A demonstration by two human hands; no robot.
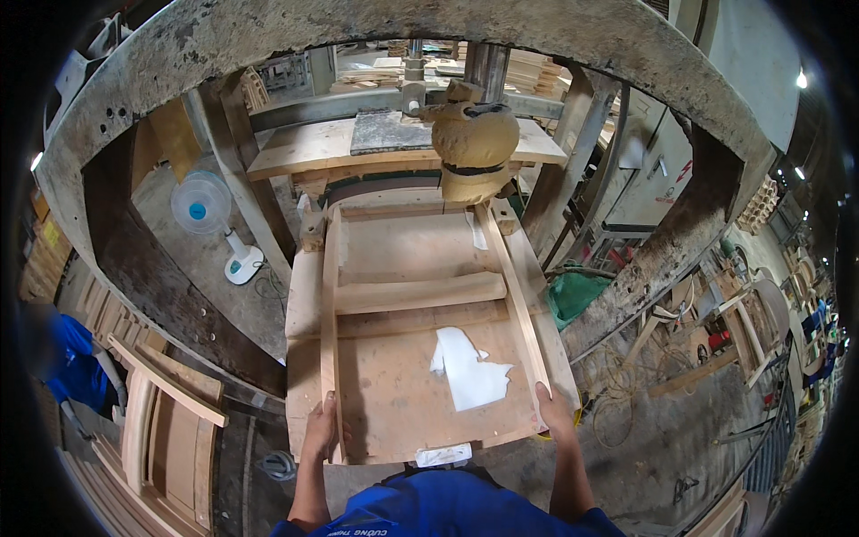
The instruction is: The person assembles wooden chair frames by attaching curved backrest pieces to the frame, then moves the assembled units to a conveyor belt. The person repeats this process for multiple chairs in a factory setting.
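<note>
A pale wooden frame (420, 293) with two long side rails and a crossbar lies on a plywood board (394, 394). My left hand (320, 430) grips the near end of its left rail, thumb on top. At the near end of the right rail, my right hand (555, 413) is closed around the wood, with some fingers hidden beneath. Between the rails, a torn white sheet (470, 369) rests on the board. Wooden blocks (312, 230) stand beside the frame's far left corner, and another block (504, 215) by the far right one.
A heavy metal press frame (403, 27) arches around the board, and a dusty yellowish lump (474, 148) hangs over the far right corner. A white fan (202, 204) stands at left. Another person (80, 362) in blue is beside stacked wooden parts (170, 430). Hoses (617, 394) lie at right.
</note>
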